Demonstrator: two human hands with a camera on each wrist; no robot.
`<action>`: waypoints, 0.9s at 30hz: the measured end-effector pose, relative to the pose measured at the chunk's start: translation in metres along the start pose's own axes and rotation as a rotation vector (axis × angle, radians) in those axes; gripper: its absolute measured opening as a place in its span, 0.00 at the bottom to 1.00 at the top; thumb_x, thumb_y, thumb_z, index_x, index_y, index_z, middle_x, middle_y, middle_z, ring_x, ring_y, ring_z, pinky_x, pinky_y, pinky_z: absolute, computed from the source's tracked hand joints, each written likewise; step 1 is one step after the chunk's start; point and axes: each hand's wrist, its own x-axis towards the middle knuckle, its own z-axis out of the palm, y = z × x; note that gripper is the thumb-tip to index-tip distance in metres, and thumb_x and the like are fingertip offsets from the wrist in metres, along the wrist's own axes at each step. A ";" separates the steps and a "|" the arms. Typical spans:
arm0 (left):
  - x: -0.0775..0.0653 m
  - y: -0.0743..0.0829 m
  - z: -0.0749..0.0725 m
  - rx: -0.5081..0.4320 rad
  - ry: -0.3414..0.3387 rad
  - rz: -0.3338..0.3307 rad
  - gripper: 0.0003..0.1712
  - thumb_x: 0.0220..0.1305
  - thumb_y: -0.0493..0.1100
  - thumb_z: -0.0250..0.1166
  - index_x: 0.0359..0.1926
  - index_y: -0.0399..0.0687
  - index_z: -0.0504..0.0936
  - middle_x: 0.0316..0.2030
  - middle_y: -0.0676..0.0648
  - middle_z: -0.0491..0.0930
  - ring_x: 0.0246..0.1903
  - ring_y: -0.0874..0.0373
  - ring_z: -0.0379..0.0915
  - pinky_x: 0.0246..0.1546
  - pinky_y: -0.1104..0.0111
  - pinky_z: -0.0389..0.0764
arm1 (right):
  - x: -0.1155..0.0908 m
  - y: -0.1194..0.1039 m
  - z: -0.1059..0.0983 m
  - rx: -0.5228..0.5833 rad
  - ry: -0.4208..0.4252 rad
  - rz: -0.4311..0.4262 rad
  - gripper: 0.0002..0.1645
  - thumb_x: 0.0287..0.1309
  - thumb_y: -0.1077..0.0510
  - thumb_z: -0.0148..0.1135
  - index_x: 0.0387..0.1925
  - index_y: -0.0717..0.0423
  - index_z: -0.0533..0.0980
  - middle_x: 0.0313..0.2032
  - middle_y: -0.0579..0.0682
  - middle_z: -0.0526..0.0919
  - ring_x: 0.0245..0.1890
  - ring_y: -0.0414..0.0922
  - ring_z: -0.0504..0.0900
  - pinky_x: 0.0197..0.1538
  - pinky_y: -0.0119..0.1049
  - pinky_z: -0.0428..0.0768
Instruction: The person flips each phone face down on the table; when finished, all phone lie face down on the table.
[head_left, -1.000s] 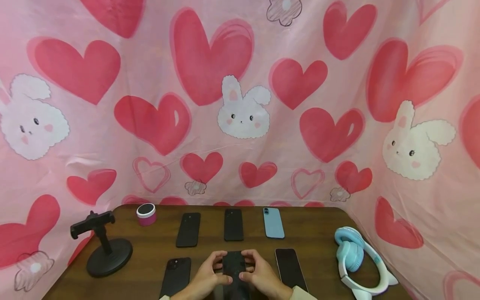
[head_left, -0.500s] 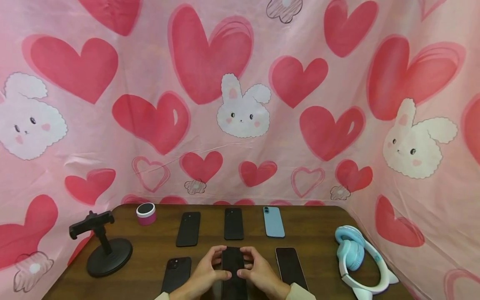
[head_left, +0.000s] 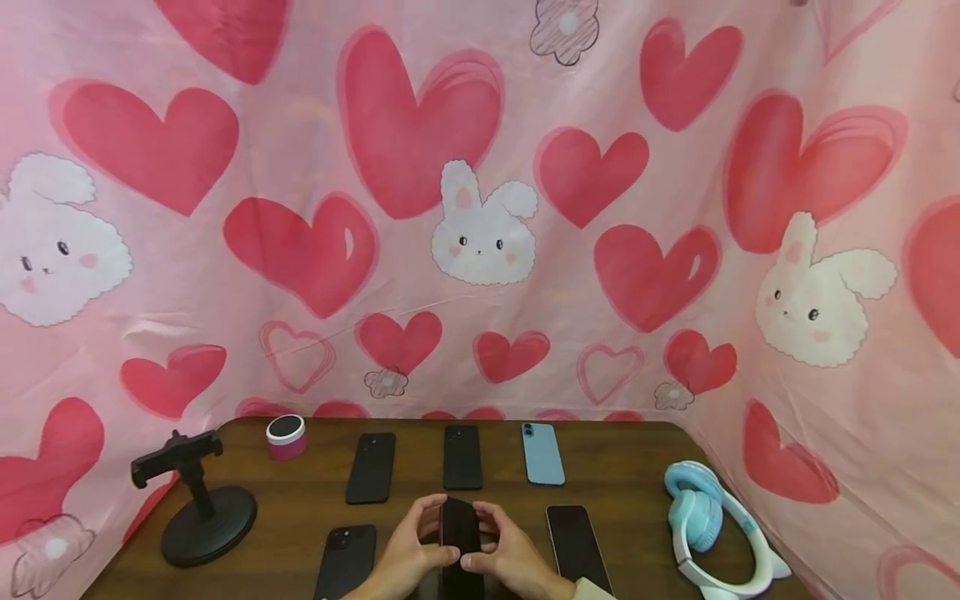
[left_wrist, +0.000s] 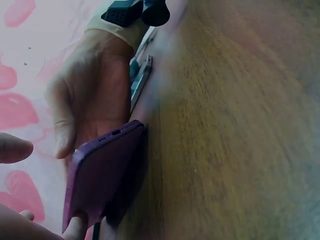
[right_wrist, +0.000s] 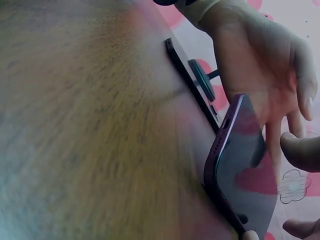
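Between both hands, a smartphone point(head_left: 460, 529) with a dark purple frame is held tilted over the table, low in the head view. My left hand point(head_left: 408, 552) grips its left side, with the thumb across the near face. My right hand point(head_left: 517, 554) holds the right side, its thumb also on that face. Close over the wood, the smartphone point(left_wrist: 102, 172) shows its port edge and purplish back in the left wrist view. The right wrist view shows its glossy, reflecting screen point(right_wrist: 245, 175); the left hand point(right_wrist: 262, 70) is behind it.
Black phones point(head_left: 371, 467), point(head_left: 462, 457) and a light blue phone point(head_left: 543, 454) lie in a back row. Another black phone point(head_left: 347, 560) lies front left, a screen-up phone point(head_left: 577, 546) front right. A phone stand point(head_left: 210, 525), a pink-white jar point(head_left: 286, 437) and cat-ear headphones point(head_left: 708, 529) flank them.
The held smartphone has turned about its long axis, so it looks narrower in the head view. Both hands have shifted their grip slightly with it. The head view has tilted a little.
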 end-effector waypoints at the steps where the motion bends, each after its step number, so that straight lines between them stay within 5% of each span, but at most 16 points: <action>1: 0.000 0.000 0.001 -0.018 -0.006 0.008 0.46 0.55 0.30 0.68 0.71 0.26 0.55 0.66 0.19 0.62 0.63 0.29 0.69 0.50 0.54 0.85 | 0.000 0.000 0.000 -0.014 0.003 -0.001 0.47 0.57 0.59 0.73 0.72 0.66 0.61 0.65 0.70 0.71 0.61 0.62 0.76 0.56 0.53 0.83; 7: -0.002 0.001 0.006 -0.042 -0.020 0.066 0.47 0.55 0.29 0.67 0.72 0.26 0.54 0.69 0.19 0.58 0.66 0.28 0.64 0.56 0.51 0.83 | -0.001 0.001 0.001 0.006 -0.018 -0.019 0.48 0.56 0.60 0.73 0.73 0.67 0.59 0.67 0.72 0.69 0.63 0.62 0.74 0.56 0.50 0.82; 16: 0.001 0.001 0.002 -0.164 -0.114 0.077 0.45 0.65 0.34 0.66 0.74 0.24 0.51 0.72 0.21 0.54 0.65 0.40 0.68 0.57 0.72 0.80 | 0.000 -0.003 0.000 0.171 -0.127 -0.124 0.43 0.64 0.61 0.67 0.74 0.66 0.58 0.70 0.72 0.62 0.66 0.59 0.70 0.56 0.35 0.81; 27: 0.002 -0.008 -0.003 -0.175 -0.225 0.044 0.43 0.63 0.32 0.65 0.74 0.26 0.55 0.72 0.23 0.57 0.68 0.36 0.67 0.59 0.67 0.82 | -0.002 -0.003 -0.005 0.212 -0.172 -0.181 0.41 0.67 0.63 0.63 0.74 0.68 0.55 0.72 0.74 0.59 0.68 0.59 0.70 0.59 0.31 0.77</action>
